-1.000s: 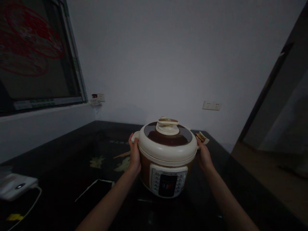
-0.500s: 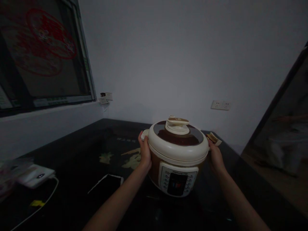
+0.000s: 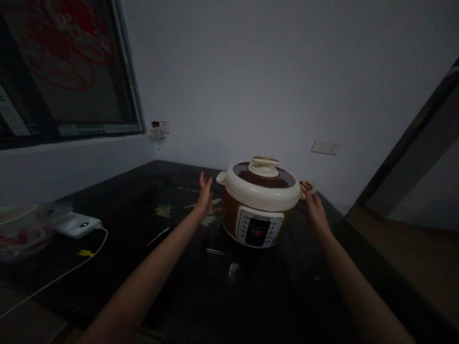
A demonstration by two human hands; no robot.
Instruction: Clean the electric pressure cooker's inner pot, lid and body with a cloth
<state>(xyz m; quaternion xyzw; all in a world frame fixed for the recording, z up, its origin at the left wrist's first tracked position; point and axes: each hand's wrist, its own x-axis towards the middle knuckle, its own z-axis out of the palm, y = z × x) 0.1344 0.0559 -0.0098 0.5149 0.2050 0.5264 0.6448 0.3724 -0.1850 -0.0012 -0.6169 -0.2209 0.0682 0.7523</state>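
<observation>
An electric pressure cooker (image 3: 260, 196), cream and brown with a front control panel, stands upright on the black glossy table (image 3: 229, 296). Its lid, with a cream top handle (image 3: 264, 165), is on. My left hand (image 3: 205, 193) is just left of the cooker's left side handle (image 3: 221, 178), apart from it, fingers spread and holding nothing. At the other side, my right hand (image 3: 314, 208) has its fingers closed on the right side handle, by a cream-and-brown piece (image 3: 308, 187) that juts out there. The fingers partly hide this handle.
A white device (image 3: 81, 225) with a cable (image 3: 71, 270) lies at the left, beside a plastic-wrapped container (image 3: 17, 234). A dark flat object (image 3: 161, 235) is partly behind my left forearm. Wall sockets (image 3: 324, 147) are above the table's back edge; a window (image 3: 71, 71) is at left.
The cooker, gripped by both side handles before, is now farther away on the table. My left hand has let go and moved left; my right hand stays at its handle. The view has shifted.
</observation>
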